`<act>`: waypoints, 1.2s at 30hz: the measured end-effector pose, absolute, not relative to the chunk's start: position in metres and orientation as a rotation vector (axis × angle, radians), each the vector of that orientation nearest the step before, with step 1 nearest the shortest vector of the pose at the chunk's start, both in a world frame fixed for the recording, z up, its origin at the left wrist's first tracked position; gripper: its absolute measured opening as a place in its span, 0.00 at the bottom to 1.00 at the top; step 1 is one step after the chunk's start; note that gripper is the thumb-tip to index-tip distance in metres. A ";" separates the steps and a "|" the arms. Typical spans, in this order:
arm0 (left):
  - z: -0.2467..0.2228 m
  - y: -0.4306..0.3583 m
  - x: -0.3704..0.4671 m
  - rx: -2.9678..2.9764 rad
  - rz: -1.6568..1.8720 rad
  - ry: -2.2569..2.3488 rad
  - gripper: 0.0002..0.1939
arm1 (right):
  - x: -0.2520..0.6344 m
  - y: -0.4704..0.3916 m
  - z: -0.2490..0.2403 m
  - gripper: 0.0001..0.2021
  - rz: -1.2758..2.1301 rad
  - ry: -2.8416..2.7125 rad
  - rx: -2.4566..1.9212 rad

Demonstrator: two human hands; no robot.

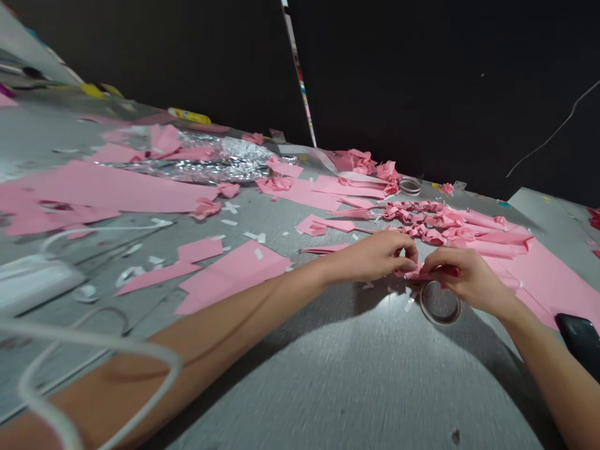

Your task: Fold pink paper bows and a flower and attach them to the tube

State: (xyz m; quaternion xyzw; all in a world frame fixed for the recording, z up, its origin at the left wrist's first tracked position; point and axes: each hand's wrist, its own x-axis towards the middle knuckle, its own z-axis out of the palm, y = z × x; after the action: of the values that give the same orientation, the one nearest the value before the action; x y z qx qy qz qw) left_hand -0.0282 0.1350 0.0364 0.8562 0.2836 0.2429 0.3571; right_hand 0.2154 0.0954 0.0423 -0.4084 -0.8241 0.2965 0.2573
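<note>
Between my two hands, just behind a roll of tape (440, 304), is a small crumpled piece of pink paper (413, 271). My left hand (385, 255) pinches its left side with bent fingers. My right hand (462, 275) has its fingers closed on the right side of the same piece. Beyond the hands lie twisted pink paper strips (417, 215) and a large pink sheet (557, 275). Small bits of clear tape (409, 301) are on the grey table near the roll.
Cut pink sheets (237, 272), crinkled silver foil (244, 156) and a yellow tube (189, 116) lie to the left and back. A white cable (94, 340) loops over my left forearm. A black phone-like object (579, 340) is at the right. Another tape roll (409, 185) sits behind.
</note>
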 end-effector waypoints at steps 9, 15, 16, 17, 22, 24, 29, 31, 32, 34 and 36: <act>0.030 0.140 -0.030 2.280 0.599 0.721 0.04 | 0.215 0.096 0.041 0.09 0.794 -2.253 -1.042; 0.027 0.143 -0.032 2.243 0.593 0.694 0.06 | 0.213 0.096 0.042 0.06 0.780 -2.277 -0.955; 0.027 0.142 -0.031 2.226 0.599 0.697 0.06 | 0.213 0.096 0.042 0.06 0.744 -2.287 -0.920; 0.027 0.141 -0.031 2.198 0.611 0.705 0.06 | 0.213 0.097 0.041 0.07 0.710 -2.296 -0.892; 0.027 0.139 -0.029 2.000 0.687 0.776 0.03 | 0.213 0.097 0.039 0.08 0.671 -2.324 -0.867; 0.026 0.140 -0.030 1.965 0.687 0.779 0.05 | 0.213 0.096 0.039 0.09 0.670 -2.315 -0.882; 0.024 0.144 -0.030 1.956 0.685 0.767 0.04 | 0.212 0.095 0.039 0.09 0.674 -2.291 -0.872; 0.023 0.145 -0.030 1.964 0.696 0.764 0.04 | 0.211 0.095 0.039 0.08 0.719 -2.285 -0.871; 0.024 0.144 -0.031 1.967 0.694 0.758 0.04 | 0.211 0.095 0.039 0.08 0.741 -2.283 -0.869; 0.025 0.144 -0.033 1.980 0.675 0.737 0.07 | 0.211 0.095 0.038 0.08 0.770 -2.281 -0.866; 0.026 0.145 -0.037 2.038 0.644 0.708 0.10 | 0.212 0.095 0.038 0.08 0.779 -2.273 -0.865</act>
State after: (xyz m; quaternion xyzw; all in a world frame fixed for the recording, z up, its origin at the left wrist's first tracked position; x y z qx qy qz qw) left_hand -0.0365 0.1455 0.0261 0.8170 0.2840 0.2580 0.4304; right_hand 0.2116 0.0953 0.0376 -0.3243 -0.8519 0.2921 0.2895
